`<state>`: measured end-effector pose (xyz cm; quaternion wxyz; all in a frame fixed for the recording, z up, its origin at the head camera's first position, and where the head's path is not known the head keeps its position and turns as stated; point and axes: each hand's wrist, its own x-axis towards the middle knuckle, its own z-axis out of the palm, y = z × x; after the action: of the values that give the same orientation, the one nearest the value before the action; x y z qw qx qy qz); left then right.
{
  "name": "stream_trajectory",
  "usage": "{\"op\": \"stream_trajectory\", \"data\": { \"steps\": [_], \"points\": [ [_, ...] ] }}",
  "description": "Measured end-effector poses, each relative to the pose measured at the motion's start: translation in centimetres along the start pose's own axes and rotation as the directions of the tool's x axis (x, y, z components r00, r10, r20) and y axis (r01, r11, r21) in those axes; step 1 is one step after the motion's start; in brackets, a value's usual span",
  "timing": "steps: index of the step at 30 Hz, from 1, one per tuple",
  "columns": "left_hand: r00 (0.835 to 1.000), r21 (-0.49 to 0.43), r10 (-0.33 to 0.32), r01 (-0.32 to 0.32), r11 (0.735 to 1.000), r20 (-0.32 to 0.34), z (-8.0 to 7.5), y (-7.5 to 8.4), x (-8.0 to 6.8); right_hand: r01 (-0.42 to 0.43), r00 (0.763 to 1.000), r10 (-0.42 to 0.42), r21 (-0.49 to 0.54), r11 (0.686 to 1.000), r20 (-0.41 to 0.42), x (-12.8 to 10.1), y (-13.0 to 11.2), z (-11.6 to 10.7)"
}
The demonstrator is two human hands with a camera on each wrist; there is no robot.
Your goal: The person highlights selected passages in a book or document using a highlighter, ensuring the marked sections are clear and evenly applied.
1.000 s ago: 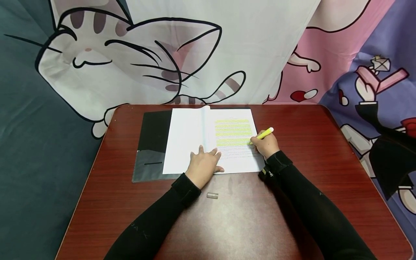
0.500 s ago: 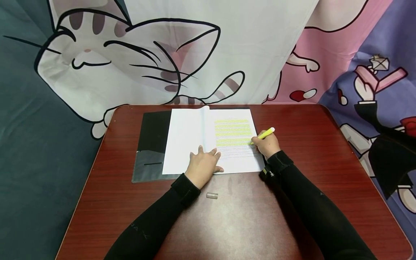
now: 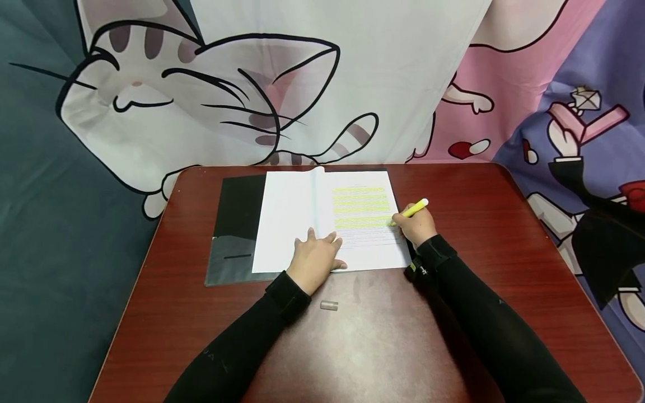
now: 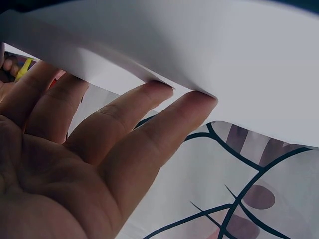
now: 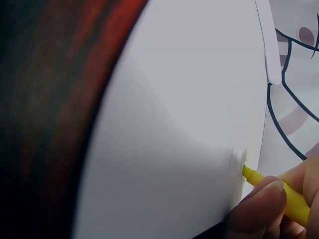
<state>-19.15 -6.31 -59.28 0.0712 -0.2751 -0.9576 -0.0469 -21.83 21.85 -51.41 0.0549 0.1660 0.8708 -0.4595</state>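
An open stack of white pages (image 3: 297,224) lies on a black folder (image 3: 237,224) on the red-brown table (image 3: 453,190). The right-hand page (image 3: 363,246) carries several lines marked in yellow. My right hand (image 3: 415,226) grips a yellow highlighter (image 3: 414,209), (image 5: 279,196), its tip touching the page's right edge. My left hand (image 3: 317,254) lies flat on the lower middle of the pages, fingers straight (image 4: 144,114), pressing the paper (image 4: 199,59).
A small grey cap (image 3: 329,305) lies on the table just below the pages, between my forearms. A cloth with cartoon cats (image 3: 227,95) hangs behind the table's far edge. Bare table surface spreads right of the folder and toward me.
My right hand and the highlighter have crept a little to the right along the line. My left hand has stayed pressed on the pages.
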Motion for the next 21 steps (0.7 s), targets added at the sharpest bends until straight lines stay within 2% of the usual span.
{"op": "stream_trajectory", "data": {
  "steps": [2, 6, 10, 11, 12, 15, 17, 21],
  "points": [
    [1.0, 0.007, 0.0, 0.0, 1.0, -0.005, -0.2, 0.1, 0.0, 0.003, 1.0, -0.003, -0.007, 1.0, -0.005, 0.1, 0.0, -0.1],
    [1.0, 0.003, -0.01, 0.01, 1.0, 0.013, -2.2, 0.6, -0.3, 0.017, 1.0, -0.017, -0.037, 0.999, -0.004, 0.3, 0.2, -0.2],
    [1.0, 0.039, -0.01, 0.01, 0.999, 0.008, -4.2, 1.1, -0.8, 0.034, 0.999, -0.034, -0.046, 0.998, 0.003, 0.5, 0.3, -0.2],
    [1.0, 0.058, -0.005, 0.005, 0.998, 0.004, -4.1, 1.1, -0.8, 0.033, 0.999, -0.033, -0.044, 0.998, 0.005, 0.4, 0.3, -0.2],
    [1.0, 0.066, -0.006, 0.005, 0.998, 0.015, -4.6, 1.2, -0.9, 0.031, 1.0, -0.031, -0.043, 0.999, 0.005, 0.4, 0.3, -0.2],
    [1.0, 0.06, -0.008, 0.006, 0.998, 0.021, -4.4, 1.2, -0.9, 0.017, 1.0, -0.017, -0.033, 0.999, 0.007, 0.3, 0.3, -0.1],
    [1.0, 0.062, -0.008, 0.007, 0.998, 0.016, -3.4, 1.0, -0.7, 0.008, 1.0, -0.007, -0.027, 1.0, 0.009, 0.3, 0.4, -0.1],
    [1.0, 0.036, -0.015, 0.015, 0.999, 0.016, -2.6, 0.8, -0.6, -0.002, 1.0, 0.002, -0.02, 1.0, 0.009, 0.3, 0.4, -0.3]
  ]
}}
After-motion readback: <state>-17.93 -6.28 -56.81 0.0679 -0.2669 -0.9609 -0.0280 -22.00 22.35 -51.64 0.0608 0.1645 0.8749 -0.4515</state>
